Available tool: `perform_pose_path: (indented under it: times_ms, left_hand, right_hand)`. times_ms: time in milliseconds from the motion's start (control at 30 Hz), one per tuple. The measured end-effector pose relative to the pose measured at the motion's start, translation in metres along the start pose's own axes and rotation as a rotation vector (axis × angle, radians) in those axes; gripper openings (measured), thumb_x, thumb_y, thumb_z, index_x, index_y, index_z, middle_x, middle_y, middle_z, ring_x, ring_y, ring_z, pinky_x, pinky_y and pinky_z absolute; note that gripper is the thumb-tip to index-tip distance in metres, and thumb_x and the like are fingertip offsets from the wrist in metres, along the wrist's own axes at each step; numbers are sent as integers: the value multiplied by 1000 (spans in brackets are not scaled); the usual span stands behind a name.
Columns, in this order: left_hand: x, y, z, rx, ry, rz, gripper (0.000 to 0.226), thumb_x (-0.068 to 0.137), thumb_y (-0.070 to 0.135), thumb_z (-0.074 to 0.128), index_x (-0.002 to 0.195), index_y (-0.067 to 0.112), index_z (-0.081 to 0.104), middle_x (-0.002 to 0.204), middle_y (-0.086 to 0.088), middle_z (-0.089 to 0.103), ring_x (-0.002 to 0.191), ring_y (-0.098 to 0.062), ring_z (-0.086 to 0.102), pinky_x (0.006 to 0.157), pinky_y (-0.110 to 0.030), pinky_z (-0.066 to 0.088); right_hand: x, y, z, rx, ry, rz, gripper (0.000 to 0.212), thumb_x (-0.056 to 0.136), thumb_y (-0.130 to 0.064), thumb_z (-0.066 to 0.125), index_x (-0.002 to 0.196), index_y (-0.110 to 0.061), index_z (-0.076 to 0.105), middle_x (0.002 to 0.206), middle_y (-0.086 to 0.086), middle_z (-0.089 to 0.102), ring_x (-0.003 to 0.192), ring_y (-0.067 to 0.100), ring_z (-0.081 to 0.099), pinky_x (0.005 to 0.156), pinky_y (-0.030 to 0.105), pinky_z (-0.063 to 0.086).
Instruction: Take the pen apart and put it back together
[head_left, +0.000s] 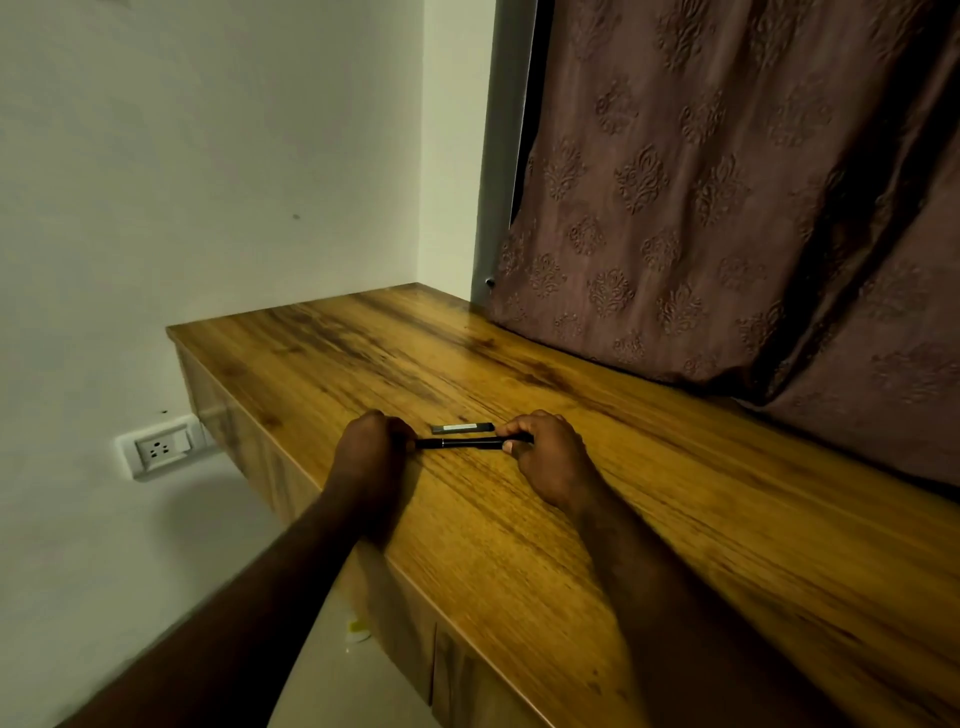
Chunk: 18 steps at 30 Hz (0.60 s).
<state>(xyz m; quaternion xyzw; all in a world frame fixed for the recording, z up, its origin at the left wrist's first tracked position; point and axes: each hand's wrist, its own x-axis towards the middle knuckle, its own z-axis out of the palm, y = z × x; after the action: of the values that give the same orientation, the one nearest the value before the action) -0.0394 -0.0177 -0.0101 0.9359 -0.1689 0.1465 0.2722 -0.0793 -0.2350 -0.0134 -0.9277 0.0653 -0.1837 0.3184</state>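
Note:
A slim black pen (460, 443) lies crosswise just above the wooden desk top (649, 519), held at both ends. My left hand (371, 447) is closed around its left end, which is hidden inside the fist. My right hand (545, 452) pinches its right end between thumb and fingers. Just behind the pen a small flat grey case (462, 427) lies on the wood.
The desk's left front edge drops off beside my left forearm, with cabinet doors (415, 649) below. A brown patterned curtain (727, 208) hangs over the desk's far right side. A wall socket (161, 448) sits low on the white wall at left.

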Motion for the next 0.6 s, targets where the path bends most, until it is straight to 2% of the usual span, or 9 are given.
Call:
perform_pose_path:
  times_ms: [133,267,433,533,600]
  left_hand:
    - [-3,4,-2,-13,48,-1,18,87,21,60,93,21,76,93,-4,73,85,-19,65,65,-15,30]
    - [-3,6,-4,-69,27,-8,19,89,18,60,100,15,75,100,-7,73,92,-21,66,73,-17,36]
    - [-1,2,-4,-276,68,-134,23,88,20,66,108,9,71,105,-10,72,95,-20,65,78,-18,38]
    - [-7,2,-4,-414,94,-187,19,88,17,67,104,7,71,98,-10,72,87,-16,63,77,-22,41]
    - [-5,2,-4,-502,65,-208,15,90,19,65,97,9,73,91,-8,73,85,-18,65,76,-27,45]
  right_hand:
    - [-1,-2,-1,2,-10,-15,19,85,-18,68,100,-28,72,104,-6,65,99,17,61,90,41,51]
    - [0,-2,-2,43,-25,11,22,83,-18,66,101,-30,71,105,-8,67,99,15,62,91,41,51]
    - [-2,-5,-5,115,-27,43,31,82,-18,60,109,-31,67,103,-10,67,98,12,63,92,41,52]
    - [-4,-6,-2,57,-16,23,26,86,-26,59,110,-29,66,109,-6,68,101,14,63,92,41,52]
    - [-7,-11,-4,27,15,9,23,89,-28,58,110,-26,67,111,-5,67,100,15,62,90,39,52]
